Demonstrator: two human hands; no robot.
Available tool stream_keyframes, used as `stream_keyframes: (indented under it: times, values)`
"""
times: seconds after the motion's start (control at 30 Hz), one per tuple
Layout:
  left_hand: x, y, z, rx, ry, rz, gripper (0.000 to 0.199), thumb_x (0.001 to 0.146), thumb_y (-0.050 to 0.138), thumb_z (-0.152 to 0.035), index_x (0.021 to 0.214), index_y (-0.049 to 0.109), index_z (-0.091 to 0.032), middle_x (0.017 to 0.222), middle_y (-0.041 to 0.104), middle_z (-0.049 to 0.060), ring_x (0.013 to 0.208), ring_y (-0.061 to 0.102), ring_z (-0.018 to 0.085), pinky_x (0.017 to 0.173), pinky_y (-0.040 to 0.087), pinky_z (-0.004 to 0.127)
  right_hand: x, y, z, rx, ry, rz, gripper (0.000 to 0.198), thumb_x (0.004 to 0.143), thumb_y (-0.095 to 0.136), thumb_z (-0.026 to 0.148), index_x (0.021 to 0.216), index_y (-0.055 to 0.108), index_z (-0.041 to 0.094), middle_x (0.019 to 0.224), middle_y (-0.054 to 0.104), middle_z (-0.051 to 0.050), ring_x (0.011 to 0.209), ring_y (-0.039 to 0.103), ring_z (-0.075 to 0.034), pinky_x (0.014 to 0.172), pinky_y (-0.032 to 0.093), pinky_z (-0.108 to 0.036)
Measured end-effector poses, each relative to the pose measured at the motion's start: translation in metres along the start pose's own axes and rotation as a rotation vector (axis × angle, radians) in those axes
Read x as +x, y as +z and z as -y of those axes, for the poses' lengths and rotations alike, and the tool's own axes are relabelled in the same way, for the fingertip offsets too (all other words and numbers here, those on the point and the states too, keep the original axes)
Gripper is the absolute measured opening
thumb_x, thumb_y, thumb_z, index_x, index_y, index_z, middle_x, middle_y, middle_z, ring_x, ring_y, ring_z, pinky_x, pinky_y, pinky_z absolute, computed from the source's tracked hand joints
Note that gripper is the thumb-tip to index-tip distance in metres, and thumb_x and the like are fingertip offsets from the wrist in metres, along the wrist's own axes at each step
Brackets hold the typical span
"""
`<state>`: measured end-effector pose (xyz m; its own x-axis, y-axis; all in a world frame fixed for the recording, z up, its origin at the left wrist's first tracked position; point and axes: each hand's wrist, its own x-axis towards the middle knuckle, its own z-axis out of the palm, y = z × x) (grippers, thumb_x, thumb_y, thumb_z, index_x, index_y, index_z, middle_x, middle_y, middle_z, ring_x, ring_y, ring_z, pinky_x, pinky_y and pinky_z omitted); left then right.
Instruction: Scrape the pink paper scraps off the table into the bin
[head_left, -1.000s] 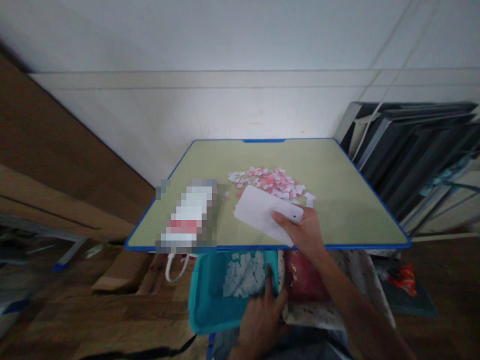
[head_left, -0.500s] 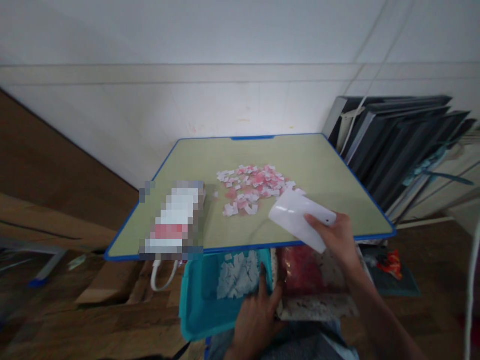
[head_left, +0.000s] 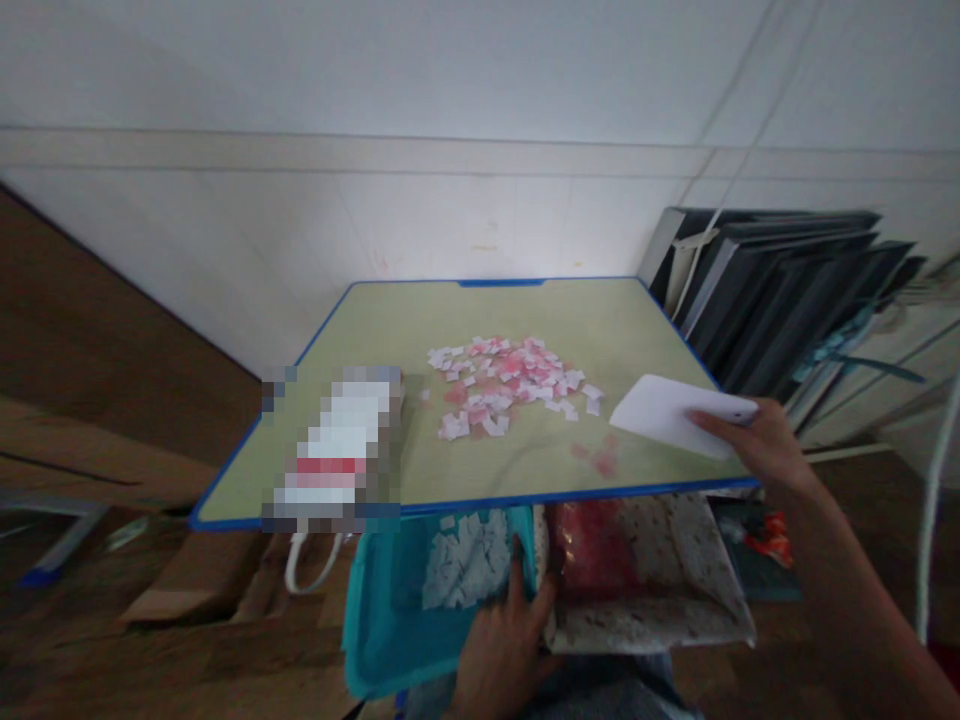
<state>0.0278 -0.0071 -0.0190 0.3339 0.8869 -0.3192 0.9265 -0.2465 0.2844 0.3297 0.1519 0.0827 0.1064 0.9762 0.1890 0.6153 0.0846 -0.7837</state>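
My right hand [head_left: 772, 440] is closed on the near end of a white plastic scraper sheet [head_left: 675, 412], with a small hole beside the thumb. The sheet is over the right side of the board, left of its right edge. Left of it lies a loose pile of small white and pink paper-like squares [head_left: 517, 370]. Pink smears [head_left: 604, 458] show on the board near its front edge. My left hand [head_left: 506, 635] grips the adjoining walls of a teal basin [head_left: 356, 620] and a stained white tray [head_left: 645, 630], index finger inside the basin. White squares [head_left: 469, 560] fill part of the basin.
The blue-edged board [head_left: 420, 320] reaches back to a white wall. A blurred-out white box [head_left: 341, 430] stands on its left side. Dark flat panels [head_left: 795, 290] lean at the right. Red wet material [head_left: 596, 550] lies in the tray. Cardboard [head_left: 187, 575] is on the floor.
My right hand has moved right with the scraper, away from the pile, uncovering pink smears and more of the tray. My left hand stays at the basin. The view has shifted slightly.
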Motion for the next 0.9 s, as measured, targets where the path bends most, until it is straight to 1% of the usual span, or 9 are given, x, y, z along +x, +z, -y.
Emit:
stream_keyframes:
  times: [0.1, 0.13, 0.23, 0.33, 0.43, 0.5, 0.6, 0.73, 0.9]
  values:
    - [0.001, 0.000, 0.000, -0.006, 0.003, 0.009, 0.092, 0.060, 0.069, -0.032, 0.133, 0.012, -0.032, 0.139, 0.009, 0.025, 0.090, 0.056, 0.033, 0.069, 0.046, 0.040, 0.019, 0.017, 0.010, 0.061, 0.041, 0.096, 0.035, 0.056, 0.069, 0.041, 0.074, 0.069, 0.011, 0.060, 0.067, -0.005, 0.048, 0.058, -0.017, 0.041, 0.042, -0.026]
    - [0.001, 0.000, 0.000, -0.004, 0.002, 0.012, 0.093, 0.060, 0.069, -0.031, 0.133, 0.012, -0.032, 0.138, 0.009, 0.026, 0.090, 0.057, 0.033, 0.069, 0.045, 0.040, 0.025, 0.025, 0.015, 0.109, 0.039, 0.166, 0.036, 0.056, 0.069, 0.041, 0.075, 0.069, 0.011, 0.062, 0.067, -0.005, 0.050, 0.058, -0.017, 0.043, 0.043, -0.026]
    - [0.001, 0.000, -0.001, 0.000, -0.005, 0.015, 0.094, 0.059, 0.068, -0.029, 0.133, 0.010, -0.032, 0.139, 0.008, 0.025, 0.086, 0.058, 0.031, 0.069, 0.045, 0.040, 0.045, 0.048, 0.031, 0.213, -0.002, 0.350, 0.033, 0.055, 0.069, 0.040, 0.069, 0.069, 0.010, 0.060, 0.066, -0.004, 0.050, 0.056, -0.015, 0.044, 0.041, -0.024]
    - [0.001, 0.000, -0.001, 0.001, -0.019, 0.017, 0.094, 0.059, 0.068, -0.028, 0.133, 0.010, -0.032, 0.140, 0.006, 0.023, 0.085, 0.058, 0.030, 0.070, 0.045, 0.039, 0.058, 0.063, 0.046, 0.244, -0.025, 0.426, 0.033, 0.053, 0.070, 0.039, 0.068, 0.068, 0.010, 0.059, 0.065, -0.003, 0.049, 0.054, -0.014, 0.045, 0.041, -0.023]
    - [0.001, 0.000, 0.000, 0.001, -0.026, 0.023, 0.092, 0.059, 0.068, -0.027, 0.133, 0.013, -0.032, 0.140, 0.008, 0.022, 0.088, 0.057, 0.030, 0.071, 0.045, 0.039, 0.061, 0.067, 0.055, 0.261, -0.035, 0.479, 0.032, 0.050, 0.072, 0.037, 0.067, 0.068, 0.010, 0.058, 0.064, -0.002, 0.048, 0.052, -0.012, 0.045, 0.040, -0.022]
    - [0.001, 0.001, 0.000, 0.000, -0.021, 0.024, 0.091, 0.059, 0.068, -0.027, 0.133, 0.015, -0.031, 0.139, 0.009, 0.024, 0.090, 0.057, 0.031, 0.071, 0.045, 0.039, 0.058, 0.065, 0.057, 0.264, -0.028, 0.510, 0.030, 0.049, 0.072, 0.035, 0.064, 0.067, 0.010, 0.054, 0.062, -0.001, 0.047, 0.050, -0.011, 0.044, 0.038, -0.021]
    - [0.001, 0.002, 0.001, -0.004, -0.004, -0.003, 0.090, 0.061, 0.066, -0.026, 0.133, 0.012, -0.031, 0.139, 0.008, 0.026, 0.088, 0.058, 0.032, 0.069, 0.046, 0.040, 0.045, 0.058, 0.053, 0.259, 0.000, 0.565, 0.028, 0.050, 0.072, 0.035, 0.060, 0.066, 0.010, 0.049, 0.058, 0.001, 0.044, 0.048, -0.010, 0.042, 0.036, -0.021]
    - [0.002, 0.003, 0.001, 0.006, 0.005, -0.010, 0.090, 0.062, 0.065, -0.026, 0.133, 0.010, -0.032, 0.138, 0.005, 0.028, 0.087, 0.058, 0.031, 0.069, 0.046, 0.039, 0.017, 0.047, 0.044, 0.249, 0.041, 0.611, 0.029, 0.056, 0.068, 0.037, 0.065, 0.067, 0.010, 0.053, 0.060, 0.000, 0.046, 0.050, -0.011, 0.044, 0.038, -0.022]
    - [0.002, 0.000, 0.000, -0.001, -0.008, 0.025, 0.094, 0.060, 0.068, -0.027, 0.133, 0.009, -0.033, 0.138, 0.004, 0.028, 0.089, 0.057, 0.032, 0.068, 0.046, 0.040, -0.010, 0.038, 0.043, 0.187, 0.053, 0.519, 0.028, 0.059, 0.067, 0.038, 0.063, 0.065, 0.010, 0.051, 0.057, 0.001, 0.045, 0.047, -0.010, 0.043, 0.035, -0.021]
